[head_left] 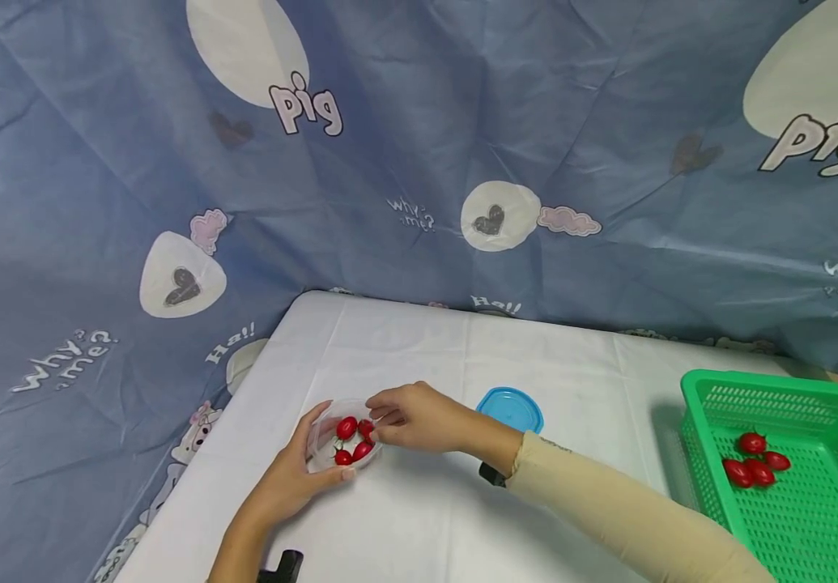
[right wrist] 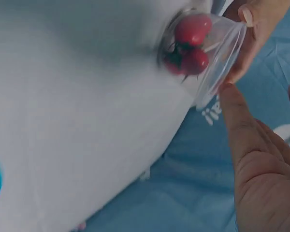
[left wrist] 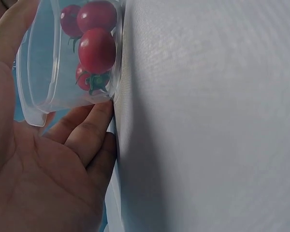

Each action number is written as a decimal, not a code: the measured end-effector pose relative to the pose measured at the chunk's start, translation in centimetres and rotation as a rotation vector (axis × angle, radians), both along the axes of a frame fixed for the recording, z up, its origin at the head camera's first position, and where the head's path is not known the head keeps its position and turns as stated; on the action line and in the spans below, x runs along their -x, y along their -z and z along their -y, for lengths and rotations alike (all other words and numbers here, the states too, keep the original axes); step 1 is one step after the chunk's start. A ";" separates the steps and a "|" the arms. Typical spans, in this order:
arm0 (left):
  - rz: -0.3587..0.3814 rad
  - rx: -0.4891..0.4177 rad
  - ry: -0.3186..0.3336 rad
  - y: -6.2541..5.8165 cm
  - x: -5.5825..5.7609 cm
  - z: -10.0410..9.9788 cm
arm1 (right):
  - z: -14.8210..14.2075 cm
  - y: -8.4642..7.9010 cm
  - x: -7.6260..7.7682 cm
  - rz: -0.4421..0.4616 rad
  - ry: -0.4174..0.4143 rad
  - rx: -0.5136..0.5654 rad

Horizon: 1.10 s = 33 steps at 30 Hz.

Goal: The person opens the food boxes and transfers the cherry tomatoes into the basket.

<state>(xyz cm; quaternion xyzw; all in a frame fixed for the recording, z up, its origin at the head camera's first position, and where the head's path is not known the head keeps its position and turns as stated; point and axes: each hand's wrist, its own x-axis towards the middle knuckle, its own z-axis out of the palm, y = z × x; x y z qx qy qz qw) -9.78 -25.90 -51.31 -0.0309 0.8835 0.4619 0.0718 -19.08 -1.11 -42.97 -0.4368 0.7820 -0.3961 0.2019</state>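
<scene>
A clear plastic tub (head_left: 321, 441) stands on the white-covered table with several red cherry tomatoes (head_left: 346, 427) inside. My left hand (head_left: 289, 484) grips it from the left, thumb along the near side and fingers round the far side. In the left wrist view the tub (left wrist: 41, 72) shows its tomatoes (left wrist: 97, 50) low against its base, some with green stems. My right hand (head_left: 419, 417) is at the tub's right rim, fingers loosely bent. In the right wrist view one fingertip is close to the rim of the tub (right wrist: 224, 58); no tomato shows between the fingers.
A round blue lid (head_left: 512, 407) lies on the table behind my right wrist. At the right stands a green plastic basket (head_left: 703, 405) with several cherry tomatoes (head_left: 759, 471) in it. A blue printed cloth (head_left: 389, 162) hangs behind and left of the table (head_left: 404, 526).
</scene>
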 end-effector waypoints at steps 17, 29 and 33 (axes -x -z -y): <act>-0.005 -0.071 0.026 0.0 -0.2 0.2 | 6.8 0.9 0.0 -0.189 0.066 -0.363; 0.020 -0.073 0.023 -0.3 -0.1 0.2 | 8.5 1.6 0.6 -0.031 0.081 -0.380; 0.012 -0.068 0.026 -0.2 -0.2 0.3 | 8.8 2.2 0.9 0.043 0.090 -0.360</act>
